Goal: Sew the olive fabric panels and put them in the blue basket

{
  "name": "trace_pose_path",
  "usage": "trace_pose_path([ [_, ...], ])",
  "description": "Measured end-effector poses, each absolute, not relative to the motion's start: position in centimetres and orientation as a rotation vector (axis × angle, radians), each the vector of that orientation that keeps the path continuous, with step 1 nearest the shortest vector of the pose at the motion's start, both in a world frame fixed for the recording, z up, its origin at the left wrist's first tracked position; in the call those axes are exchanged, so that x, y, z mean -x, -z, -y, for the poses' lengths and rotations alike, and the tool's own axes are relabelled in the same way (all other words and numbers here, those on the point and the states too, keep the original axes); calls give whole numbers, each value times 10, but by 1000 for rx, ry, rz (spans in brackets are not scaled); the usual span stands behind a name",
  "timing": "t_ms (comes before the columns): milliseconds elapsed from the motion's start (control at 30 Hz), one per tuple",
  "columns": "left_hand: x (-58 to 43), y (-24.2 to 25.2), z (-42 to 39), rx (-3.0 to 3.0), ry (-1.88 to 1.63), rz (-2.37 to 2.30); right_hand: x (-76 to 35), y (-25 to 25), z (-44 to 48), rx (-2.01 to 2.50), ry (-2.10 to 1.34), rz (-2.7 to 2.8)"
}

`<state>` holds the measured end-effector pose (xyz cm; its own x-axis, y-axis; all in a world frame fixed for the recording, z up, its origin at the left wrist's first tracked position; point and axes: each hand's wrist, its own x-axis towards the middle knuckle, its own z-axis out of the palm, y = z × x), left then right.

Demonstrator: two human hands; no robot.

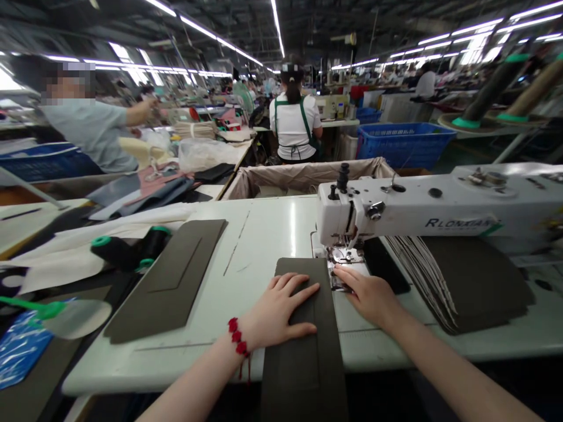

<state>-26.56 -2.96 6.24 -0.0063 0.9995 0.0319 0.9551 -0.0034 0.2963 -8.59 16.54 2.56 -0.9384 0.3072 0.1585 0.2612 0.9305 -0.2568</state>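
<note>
Head view: left hand (279, 310) and right hand (367, 296) spread on olive panel (303, 363) before cloth-lined bin (299, 179), contents hidden.

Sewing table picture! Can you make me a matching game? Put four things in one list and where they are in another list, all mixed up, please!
Things:
1. Red bead bracelet
2. Dark olive fabric panel
3. Black thread spools
4. Blue plastic crate

Places:
A. Beyond the white sewing machine
B. Around the left wrist
C. Lying on pale cloth
D. Under the left hand

Right pairs: 1-B, 2-D, 3-C, 4-A
</note>
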Motion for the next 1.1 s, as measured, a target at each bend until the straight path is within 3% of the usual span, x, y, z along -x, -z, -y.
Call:
trace_pose_path([
  [1100,261,-55,3,-2070,-363,-2007,90,-19,-167,446,-342,2912],
])
